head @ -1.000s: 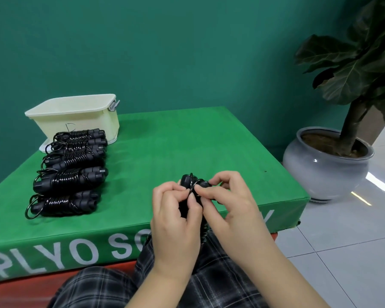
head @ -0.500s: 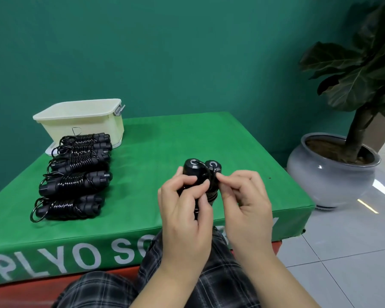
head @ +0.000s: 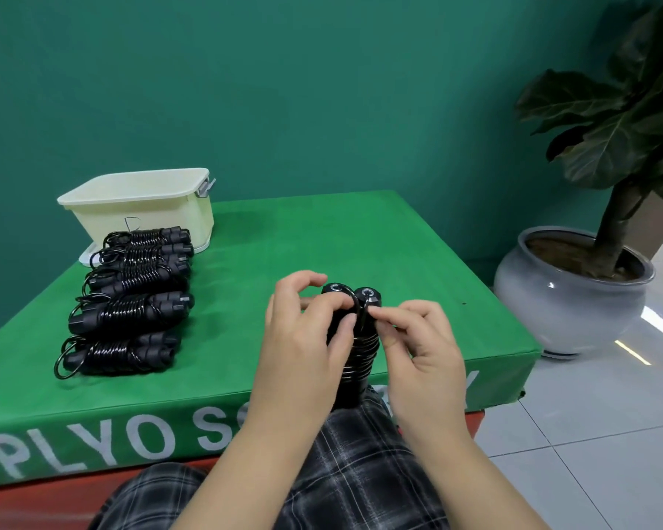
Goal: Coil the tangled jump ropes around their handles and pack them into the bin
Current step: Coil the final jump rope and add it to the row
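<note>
I hold a black jump rope (head: pixel 356 350) upright over my lap, its two handles side by side with the cord coiled around them. My left hand (head: pixel 303 338) grips the handles from the left. My right hand (head: pixel 418 350) pinches the cord's end loop near the handle tops. Several coiled black jump ropes (head: pixel 131 296) lie in a row on the left of the green mat. The cream plastic bin (head: pixel 138 208) stands behind them at the mat's far left; its inside is hidden from here.
The green padded mat (head: pixel 322 239) has a front edge near my knees and a right edge dropping to a tiled floor. A potted plant in a grey pot (head: pixel 567 296) stands on the floor to the right. A teal wall is behind.
The rope bundle has been raised and tipped upright, so the handle tops now show. My right fingers have shifted to the cord loop at the top.
</note>
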